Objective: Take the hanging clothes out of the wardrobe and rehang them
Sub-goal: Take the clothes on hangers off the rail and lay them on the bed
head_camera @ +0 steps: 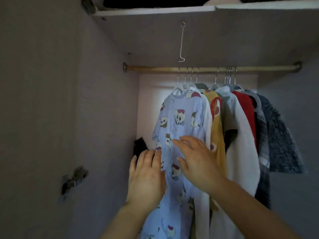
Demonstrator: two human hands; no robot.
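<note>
A pale blue garment with cartoon prints (181, 118) hangs at the left end of a row of clothes on a wooden rail (212, 69). To its right hang a white piece, a yellow top (216, 121), a white garment (241, 135), a red one (246, 107) and a grey speckled one (279, 138), all on wire hangers. My left hand (146, 176) is raised with straight fingers at the blue garment's left edge. My right hand (198, 161) is spread open in front of that same garment, holding nothing.
The wardrobe's left wall (60, 100) is close by, with a damaged patch (74, 178) low down. A dark object (139, 147) sits behind my left hand. A wire hook (182, 42) dangles from the shelf (155, 12) above the rail.
</note>
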